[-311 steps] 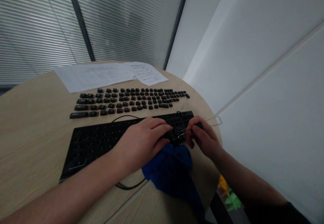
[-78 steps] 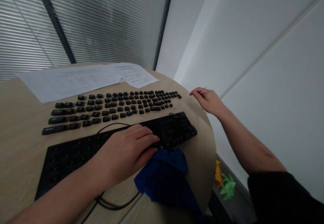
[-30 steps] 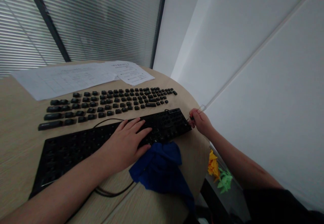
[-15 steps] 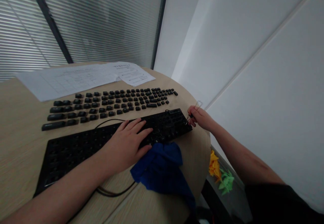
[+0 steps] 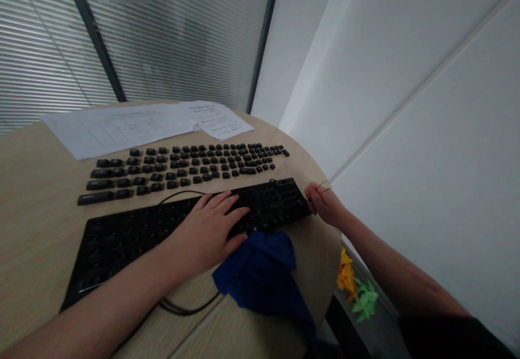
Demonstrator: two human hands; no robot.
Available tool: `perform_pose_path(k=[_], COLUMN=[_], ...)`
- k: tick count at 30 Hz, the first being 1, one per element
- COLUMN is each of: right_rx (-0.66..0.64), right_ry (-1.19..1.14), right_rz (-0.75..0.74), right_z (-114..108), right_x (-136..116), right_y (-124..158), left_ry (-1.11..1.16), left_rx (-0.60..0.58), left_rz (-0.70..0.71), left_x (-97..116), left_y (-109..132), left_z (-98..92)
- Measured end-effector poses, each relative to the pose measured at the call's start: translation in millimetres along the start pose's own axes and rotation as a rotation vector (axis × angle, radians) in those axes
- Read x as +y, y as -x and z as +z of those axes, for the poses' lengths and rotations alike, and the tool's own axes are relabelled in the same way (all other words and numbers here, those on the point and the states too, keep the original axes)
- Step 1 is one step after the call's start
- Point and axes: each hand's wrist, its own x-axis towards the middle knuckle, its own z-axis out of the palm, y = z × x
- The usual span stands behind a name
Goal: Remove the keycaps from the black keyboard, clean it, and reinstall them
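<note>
A black keyboard (image 5: 122,240) with many of its keycaps off lies across the table. My left hand (image 5: 211,223) rests flat on its middle, palm down, fingers spread. At the keyboard's far right end, my right hand (image 5: 323,204) is closed on a thin wire keycap puller (image 5: 325,184), whose loop sticks out above the fingers; its other end is hidden. Removed black keycaps (image 5: 156,176) lie in rows behind the keyboard. A blue cloth (image 5: 264,278) lies crumpled in front of it, beside my left thumb.
Printed paper sheets (image 5: 122,129) lie at the back of the round wooden table (image 5: 36,202). A black cable (image 5: 182,310) loops in front of the keyboard. White wall (image 5: 406,77) rises at the right. Orange paper (image 5: 345,275) and green paper (image 5: 364,298) are below the table edge.
My right hand has turned and dipped slightly at the keyboard's right end, and the wire loop now lies flatter. My left hand stays in place on the keyboard. The view has shifted slightly.
</note>
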Motion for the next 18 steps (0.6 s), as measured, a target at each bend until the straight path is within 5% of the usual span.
perform_pose_path(k=[18], right_rx=[0.337], right_ry=[-0.359], right_rz=[-0.008], right_z=[13], right_x=[10], right_y=[-3], left_ry=[0.005], left_rx=[-0.019], left_rz=[-0.014], left_x=[1], left_y=[1], left_z=[-3.0])
